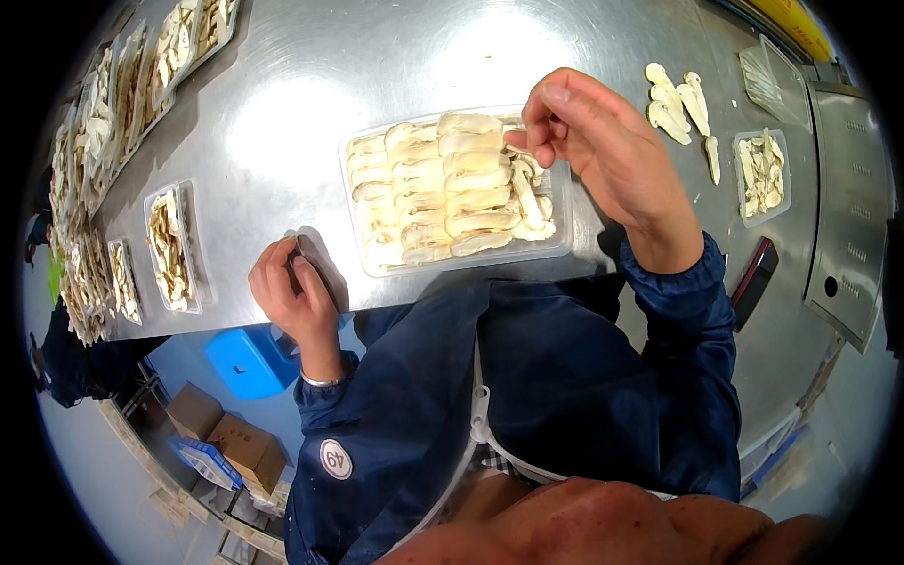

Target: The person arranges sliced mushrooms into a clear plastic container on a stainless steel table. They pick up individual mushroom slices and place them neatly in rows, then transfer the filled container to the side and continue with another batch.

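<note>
A clear plastic tray (462,272) lies on the steel table before me. Dried mushroom slices (417,191) overlap in upright columns across its left and middle. Looser slices (530,198) fill its right side, some with stem and cap showing. My right hand (600,134) hovers at the tray's upper right corner, fingers curled and one fingertip by the top of the right column. Whether a slice is pinched there is hidden by the fingers. Left of the tray, my left hand (293,286) rests at the table's near edge, loosely curled and holding nothing.
Filled mushroom trays (99,134) crowd the far left, with two smaller packs (169,251) (125,282) nearby. At right are loose slices (667,102), a small filled tray (763,176), a clear container (773,81) and a phone-like dark object (754,282). A blue stool (251,360) stands below left.
</note>
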The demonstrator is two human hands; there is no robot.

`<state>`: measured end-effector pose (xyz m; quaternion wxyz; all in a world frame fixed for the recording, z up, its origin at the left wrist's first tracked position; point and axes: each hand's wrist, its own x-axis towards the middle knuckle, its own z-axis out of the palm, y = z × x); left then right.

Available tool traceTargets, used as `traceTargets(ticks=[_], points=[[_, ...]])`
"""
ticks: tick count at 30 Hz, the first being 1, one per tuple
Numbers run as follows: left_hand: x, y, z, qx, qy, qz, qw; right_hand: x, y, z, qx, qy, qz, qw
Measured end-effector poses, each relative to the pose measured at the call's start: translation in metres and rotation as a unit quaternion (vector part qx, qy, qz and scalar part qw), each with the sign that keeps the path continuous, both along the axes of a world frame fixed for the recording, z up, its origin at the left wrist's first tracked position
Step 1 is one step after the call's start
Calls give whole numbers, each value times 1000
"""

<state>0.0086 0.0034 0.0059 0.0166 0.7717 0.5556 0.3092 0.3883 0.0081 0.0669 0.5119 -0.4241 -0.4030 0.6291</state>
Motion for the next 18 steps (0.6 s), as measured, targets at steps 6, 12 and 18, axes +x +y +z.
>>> traceTargets(ticks=[6,12,18], points=[[1,1,-1,2,-8,0,1000,10,0,6,43,-49,-14,998],[4,0,1,1,-14,3,1000,63,-21,18,82,-340,-155,924],[2,0,0,13,-5,-7,1000,76,-39,3,61,-585,-108,801]])
